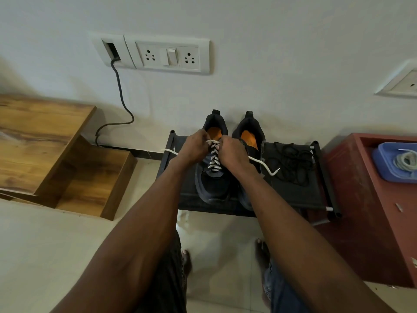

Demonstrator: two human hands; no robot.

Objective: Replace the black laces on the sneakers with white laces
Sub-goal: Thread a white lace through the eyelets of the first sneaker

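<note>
Two black sneakers with orange insoles stand side by side on a low black rack (pixel 293 195). The left sneaker (pixel 212 184) carries a white lace (pixel 214 160) criss-crossed up its eyelets. My left hand (pixel 195 146) and my right hand (pixel 232 152) meet at the top of that lacing, each pinching a part of the white lace. One loose end trails left, past the rack's edge; the other runs right across the right sneaker (pixel 250 136), whose front my right forearm hides. A heap of black laces (pixel 293 163) lies on the rack to the right.
A red cabinet (pixel 370 222) at the right holds a blue tray (pixel 383 170) with a coiled pale lace (pixel 406 161). Wooden steps (pixel 45 141) stand at the left. A socket panel (pixel 167 55) with a dark cable is on the wall. My bare feet rest on the tiled floor.
</note>
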